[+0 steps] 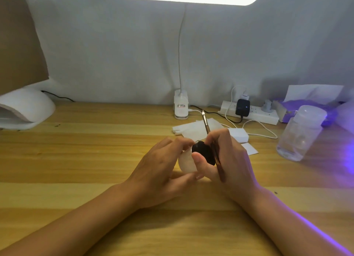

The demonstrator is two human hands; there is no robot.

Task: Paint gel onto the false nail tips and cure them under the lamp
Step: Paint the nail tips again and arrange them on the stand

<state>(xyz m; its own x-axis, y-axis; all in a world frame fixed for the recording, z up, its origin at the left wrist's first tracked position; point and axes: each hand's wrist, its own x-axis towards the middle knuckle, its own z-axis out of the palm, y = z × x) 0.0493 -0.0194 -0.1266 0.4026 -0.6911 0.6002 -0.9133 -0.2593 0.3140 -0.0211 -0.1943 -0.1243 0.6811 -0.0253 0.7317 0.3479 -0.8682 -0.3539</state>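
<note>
Left hand point(161, 167) cups the white gel pot point(185, 163); right hand point(229, 156), touching the pot's right side, grips its black lid point(203, 153) — brush point(206, 121) tucked alongside, pointing away. Curing lamp point(26, 106) sits well left of the pot — left hand nearer.

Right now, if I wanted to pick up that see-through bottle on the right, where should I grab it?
Probably round the middle of the clear bottle, below its wide cap, coming from the near side. It stands upright with round walls, and bare table lies in front, while the tissue pack crowds behind it.
</note>
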